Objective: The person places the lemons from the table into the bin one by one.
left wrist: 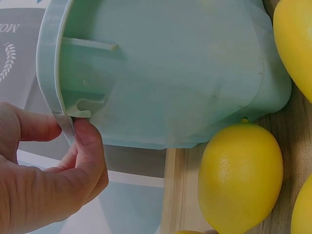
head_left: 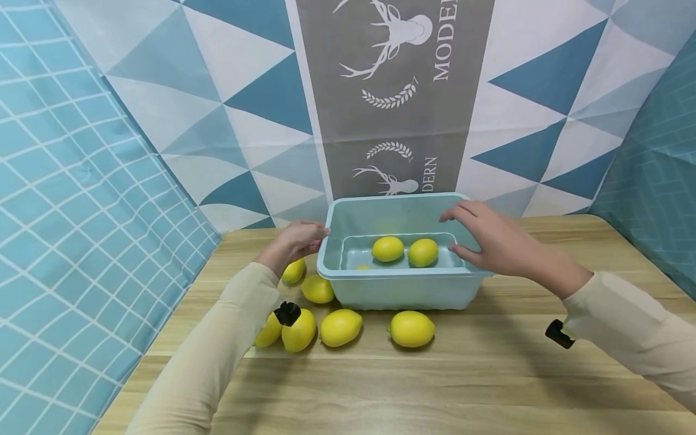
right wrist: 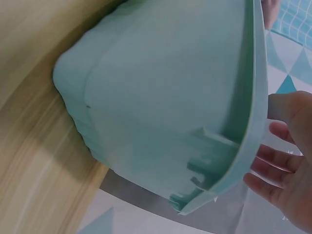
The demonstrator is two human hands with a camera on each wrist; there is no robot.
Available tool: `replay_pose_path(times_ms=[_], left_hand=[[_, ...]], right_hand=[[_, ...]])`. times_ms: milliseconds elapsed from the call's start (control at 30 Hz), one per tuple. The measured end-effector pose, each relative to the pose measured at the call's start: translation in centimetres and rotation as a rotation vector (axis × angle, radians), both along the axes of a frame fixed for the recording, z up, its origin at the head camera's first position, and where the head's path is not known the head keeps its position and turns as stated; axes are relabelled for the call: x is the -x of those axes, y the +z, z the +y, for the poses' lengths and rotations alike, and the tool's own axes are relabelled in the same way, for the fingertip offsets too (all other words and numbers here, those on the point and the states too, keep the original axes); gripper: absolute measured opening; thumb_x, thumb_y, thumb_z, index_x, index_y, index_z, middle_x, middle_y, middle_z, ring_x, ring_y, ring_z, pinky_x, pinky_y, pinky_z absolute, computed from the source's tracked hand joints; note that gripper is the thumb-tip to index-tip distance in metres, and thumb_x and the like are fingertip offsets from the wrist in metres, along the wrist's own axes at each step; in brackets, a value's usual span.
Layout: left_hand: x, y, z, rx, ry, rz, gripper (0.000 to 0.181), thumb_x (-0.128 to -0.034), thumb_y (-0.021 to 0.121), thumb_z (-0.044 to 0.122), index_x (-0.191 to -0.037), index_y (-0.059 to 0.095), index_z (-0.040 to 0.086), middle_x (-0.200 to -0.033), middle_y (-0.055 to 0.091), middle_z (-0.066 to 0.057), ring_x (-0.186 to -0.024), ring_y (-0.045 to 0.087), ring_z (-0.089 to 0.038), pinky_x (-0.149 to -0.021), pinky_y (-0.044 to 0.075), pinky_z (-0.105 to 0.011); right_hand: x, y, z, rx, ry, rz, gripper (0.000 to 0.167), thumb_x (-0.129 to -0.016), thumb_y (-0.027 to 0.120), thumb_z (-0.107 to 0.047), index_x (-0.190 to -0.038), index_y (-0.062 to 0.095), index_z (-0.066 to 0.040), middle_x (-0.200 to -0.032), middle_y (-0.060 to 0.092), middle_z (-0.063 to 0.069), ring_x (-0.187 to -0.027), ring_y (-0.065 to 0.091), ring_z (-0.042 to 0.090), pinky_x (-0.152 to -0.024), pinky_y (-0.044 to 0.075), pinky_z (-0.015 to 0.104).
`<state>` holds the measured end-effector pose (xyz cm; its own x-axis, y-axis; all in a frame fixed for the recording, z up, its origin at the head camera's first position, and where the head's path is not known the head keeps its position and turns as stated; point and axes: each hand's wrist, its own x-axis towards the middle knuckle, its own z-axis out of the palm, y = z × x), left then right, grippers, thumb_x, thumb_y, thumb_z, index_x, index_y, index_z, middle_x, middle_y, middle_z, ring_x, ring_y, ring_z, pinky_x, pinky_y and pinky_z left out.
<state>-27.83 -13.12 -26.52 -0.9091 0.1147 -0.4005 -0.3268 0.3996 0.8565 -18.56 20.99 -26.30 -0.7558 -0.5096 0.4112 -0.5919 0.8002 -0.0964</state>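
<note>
A pale blue-green plastic bin stands on the wooden table with two lemons and a small part of another yellow thing inside. The left hand pinches the bin's rim at its left end; in the left wrist view, the thumb and fingers grip the rim. At the bin's right end is the right hand, thumb and fingers spread apart over the rim. The right wrist view has its relaxed fingers beside the rim; whether they touch it is unclear.
Several lemons lie left of the bin and along its front, one before its middle and another farther left. Patterned cloth hangs behind the table, with blue cloth along the left side.
</note>
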Motion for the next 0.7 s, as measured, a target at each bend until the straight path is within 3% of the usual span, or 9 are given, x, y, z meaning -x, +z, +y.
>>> replay_pose_path(times_ms=[267, 467, 700], left_hand=[[0.1, 0.0, 0.1, 0.008, 0.001, 0.0, 0.042, -0.0987, 0.05, 0.014, -0.138, 0.046, 0.002, -0.121, 0.053, -0.01, -0.082, 0.051, -0.009, -0.068, 0.05, -0.011], [0.1, -0.3, 0.0, 0.001, 0.006, 0.001, 0.04, -0.0986, 0.05, 0.013, -0.137, 0.047, 0.002, -0.129, 0.052, -0.015, -0.08, 0.051, -0.009, -0.066, 0.05, -0.011], [0.1, -0.1, 0.0, -0.003, -0.002, 0.005, 0.043, -0.099, 0.049, 0.014, -0.139, 0.045, 0.002, -0.131, 0.051, -0.015, -0.082, 0.052, -0.009, -0.068, 0.05, -0.011]], right_hand=[[-1.2, -0.8, -0.1, 0.019, 0.015, 0.022, 0.055, -0.08, 0.076, -0.015, -0.128, 0.052, -0.006, -0.129, 0.055, 0.012, -0.119, 0.053, 0.033, -0.098, 0.048, 0.054], [-2.3, -1.5, -0.4, 0.036, -0.029, 0.045, 0.061, -0.081, 0.076, -0.02, -0.134, 0.049, -0.006, -0.134, 0.053, 0.014, -0.124, 0.051, 0.034, -0.101, 0.046, 0.055], [-2.9, -2.6, -0.8, 0.072, -0.011, 0.169, 0.061, -0.079, 0.077, -0.023, -0.131, 0.052, -0.005, -0.131, 0.055, 0.014, -0.122, 0.052, 0.033, -0.1, 0.047, 0.054]])
